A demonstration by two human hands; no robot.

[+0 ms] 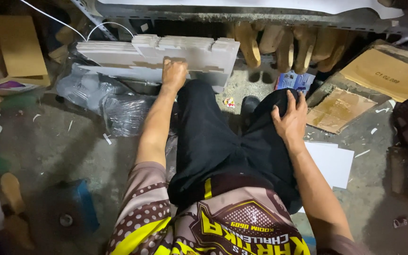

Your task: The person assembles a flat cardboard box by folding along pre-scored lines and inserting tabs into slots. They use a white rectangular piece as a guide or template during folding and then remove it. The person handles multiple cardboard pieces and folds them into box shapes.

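I sit on the floor with my legs in black trousers stretched forward. My left hand [174, 73] reaches ahead and grips the near edge of a stack of flat grey cardboard sheets [119, 54] that leans on the floor by a metal rack. My right hand [290, 119] rests flat on my right knee and holds nothing.
Crumpled clear plastic wrap [105, 101] lies left of my leg. Several tan wooden shoe forms [284, 45] hang under the rack [242, 16] ahead. Brown cardboard pieces [383, 75] lie at the right, a white sheet [331, 163] by my right arm, a cardboard box [12, 47] at far left.
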